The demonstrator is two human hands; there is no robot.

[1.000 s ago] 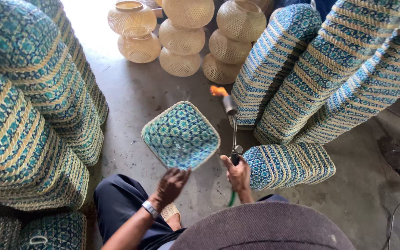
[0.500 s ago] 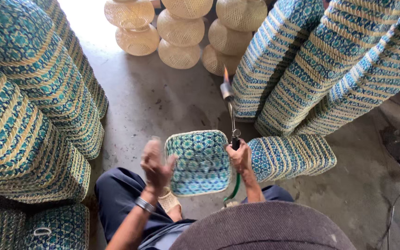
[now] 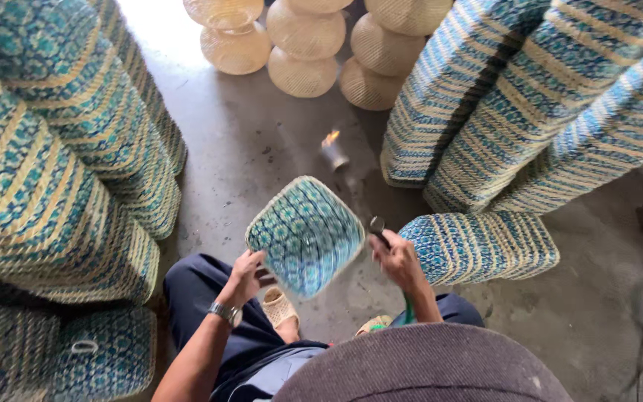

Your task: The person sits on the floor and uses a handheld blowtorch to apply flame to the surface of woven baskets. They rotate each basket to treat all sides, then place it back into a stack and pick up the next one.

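My left hand grips the lower left edge of a square woven basket, teal and cream, held up in front of me with its base tilted towards the camera. My right hand is closed on the handle of a gas torch, whose metal nozzle points away from me and carries a small orange flame at its tip. The torch head hovers just above and behind the basket's top right corner. A green hose runs down from my right hand. A watch sits on my left wrist.
Tall stacks of striped teal woven baskets stand at left and lean at right. One stack lies on the floor beside my right hand. Pale round wicker lanterns stand at the far end of the concrete floor.
The basket has been turned and tilted in my left hand, which moved from its top edge to its lower left edge. The torch swung slightly left, and its flame shows again.
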